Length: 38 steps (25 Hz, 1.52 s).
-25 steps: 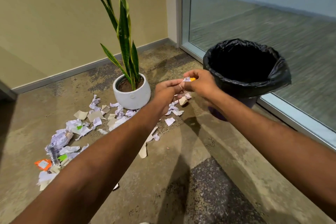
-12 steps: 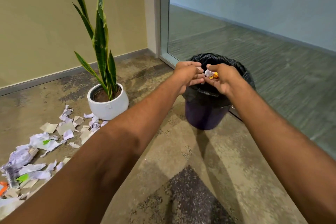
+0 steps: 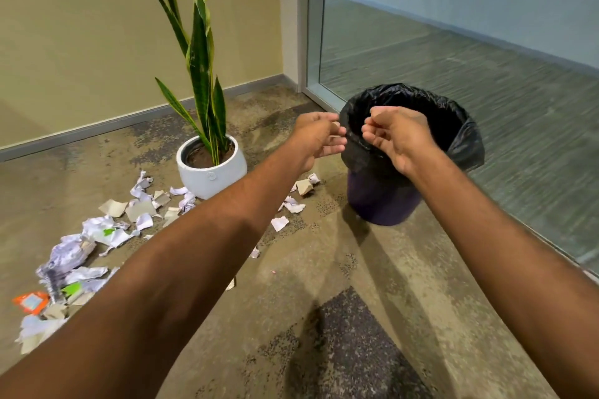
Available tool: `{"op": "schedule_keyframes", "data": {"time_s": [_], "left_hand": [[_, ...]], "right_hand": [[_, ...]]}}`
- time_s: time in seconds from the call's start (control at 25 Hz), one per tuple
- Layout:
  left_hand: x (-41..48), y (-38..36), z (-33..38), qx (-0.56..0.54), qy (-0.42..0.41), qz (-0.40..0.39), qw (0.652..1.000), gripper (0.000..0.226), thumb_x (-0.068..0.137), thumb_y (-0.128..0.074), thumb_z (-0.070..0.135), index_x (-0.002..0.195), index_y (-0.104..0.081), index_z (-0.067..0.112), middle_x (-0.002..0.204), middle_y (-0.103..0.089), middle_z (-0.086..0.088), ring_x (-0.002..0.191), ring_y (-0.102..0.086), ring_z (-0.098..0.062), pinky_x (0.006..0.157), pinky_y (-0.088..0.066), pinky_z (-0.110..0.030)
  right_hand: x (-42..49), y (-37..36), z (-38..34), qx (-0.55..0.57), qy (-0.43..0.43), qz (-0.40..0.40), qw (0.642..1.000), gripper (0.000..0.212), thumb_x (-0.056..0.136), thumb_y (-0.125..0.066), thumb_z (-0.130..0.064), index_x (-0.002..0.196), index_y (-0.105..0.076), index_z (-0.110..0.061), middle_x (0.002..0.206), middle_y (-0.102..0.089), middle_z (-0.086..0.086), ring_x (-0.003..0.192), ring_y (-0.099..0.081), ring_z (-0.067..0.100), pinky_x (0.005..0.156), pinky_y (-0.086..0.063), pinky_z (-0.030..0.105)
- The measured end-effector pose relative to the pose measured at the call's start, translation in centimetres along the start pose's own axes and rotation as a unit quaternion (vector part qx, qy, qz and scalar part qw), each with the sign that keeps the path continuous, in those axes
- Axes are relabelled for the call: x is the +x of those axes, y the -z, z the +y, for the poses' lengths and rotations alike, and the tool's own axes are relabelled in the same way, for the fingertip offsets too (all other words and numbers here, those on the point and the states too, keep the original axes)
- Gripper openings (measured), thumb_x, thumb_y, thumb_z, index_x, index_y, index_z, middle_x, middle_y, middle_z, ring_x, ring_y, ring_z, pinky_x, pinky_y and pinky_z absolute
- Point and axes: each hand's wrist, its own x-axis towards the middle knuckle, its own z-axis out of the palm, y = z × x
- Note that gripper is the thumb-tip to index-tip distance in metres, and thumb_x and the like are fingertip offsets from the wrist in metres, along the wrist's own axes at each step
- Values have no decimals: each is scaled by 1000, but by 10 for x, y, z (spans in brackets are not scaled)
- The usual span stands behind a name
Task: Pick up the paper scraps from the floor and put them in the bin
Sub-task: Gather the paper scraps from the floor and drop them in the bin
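The bin (image 3: 460,146), dark purple with a black bag liner, stands on the floor at right by the glass wall. My right hand (image 3: 397,136) hovers over its near rim, fingers loosely curled and apart, with nothing in them. My left hand (image 3: 319,138) hangs just left of the rim, fingers also apart and empty. Several white, lilac and tan paper scraps (image 3: 107,230) lie scattered on the floor at left. A few more scraps (image 3: 293,204) lie between the plant pot and the bin.
A snake plant in a white pot (image 3: 210,168) stands left of the bin, scraps around its base. An orange wrapper (image 3: 30,301) lies at the far left. A glass wall (image 3: 486,42) runs behind the bin. A yellow wall closes the back.
My right hand held a small white and orange scrap over the bin; now both hands are empty with fingers apart. The view has swung back left, showing more scraps.
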Motion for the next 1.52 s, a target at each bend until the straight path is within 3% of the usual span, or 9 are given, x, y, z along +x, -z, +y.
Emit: {"op": "schedule_keyframes", "data": {"time_s": [0.24, 0.44, 0.64, 0.8, 0.96, 1.08, 1.24, 1.4, 1.52], "left_hand": [[-22, 76, -41, 109, 71, 51, 990, 23, 97, -59, -4, 114, -68, 9, 96, -74, -13, 69, -70, -20, 57, -61, -28], [-35, 127, -79, 220, 149, 50, 963, 15, 96, -60, -2, 101, -68, 10, 99, -69, -16, 65, -66, -20, 55, -58, -27], [-33, 145, -121, 316, 204, 18, 926, 15, 100, -57, 1, 111, -68, 0, 95, -67, -21, 66, -63, -22, 55, -57, -29], [-37, 152, -153, 386, 219, -41, 895, 13, 101, -56, 4, 108, -68, 5, 98, -66, -17, 72, -64, -24, 64, -57, -33], [-37, 166, -168, 408, 228, -78, 880, 17, 100, -59, 4, 112, -67, -3, 100, -61, -22, 88, -61, -31, 90, -60, -50], [-39, 175, -172, 385, 238, -68, 889, 17, 102, -57, 4, 114, -66, -6, 99, -62, -24, 89, -61, -33, 89, -56, -49], [-39, 182, -176, 365, 242, -51, 897, 22, 103, -57, 3, 118, -66, -11, 99, -63, -26, 88, -61, -35, 84, -55, -47], [-39, 185, -179, 359, 249, -44, 899, 28, 103, -58, 2, 124, -62, -16, 100, -65, -26, 88, -64, -35, 92, -59, -51], [-39, 185, -178, 357, 249, -46, 899, 25, 104, -60, 5, 120, -64, -13, 100, -66, -25, 89, -66, -34, 94, -59, -52]], "right_hand": [[-43, -49, 79, -145, -19, -138, 980, 10, 98, -66, 5, 102, -72, -1, 77, -73, 12, 61, -68, 15, 58, -62, 25], [-79, -61, 178, -279, -75, -220, 932, 5, 95, -70, 5, 94, -74, 3, 78, -73, 23, 60, -66, 24, 54, -58, 29], [-95, -43, 248, -401, -87, -240, 879, 12, 92, -73, 0, 86, -77, -10, 73, -78, 11, 58, -69, 18, 58, -60, 36], [-97, -44, 271, -512, -6, -272, 815, 6, 89, -81, -12, 84, -77, -13, 83, -76, 1, 73, -69, 15, 64, -55, 26], [-101, -55, 283, -584, 54, -297, 754, 10, 91, -74, -15, 81, -72, -16, 80, -66, -3, 78, -67, 19, 64, -54, 31], [-109, -60, 293, -623, 147, -298, 708, 7, 95, -72, -15, 87, -72, -15, 85, -57, 0, 82, -66, 25, 63, -42, 31], [-112, -66, 299, -670, 232, -308, 635, 9, 94, -63, -3, 97, -71, -6, 98, -67, 15, 89, -67, 34, 65, -41, 36], [-117, -69, 298, -672, 229, -302, 636, 16, 90, -60, 1, 102, -68, -6, 98, -68, 15, 87, -67, 33, 66, -50, 38], [-111, -67, 292, -637, 154, -281, 701, 21, 97, -56, -6, 83, -59, -21, 80, -63, 2, 73, -66, 27, 52, -46, 30]]}}
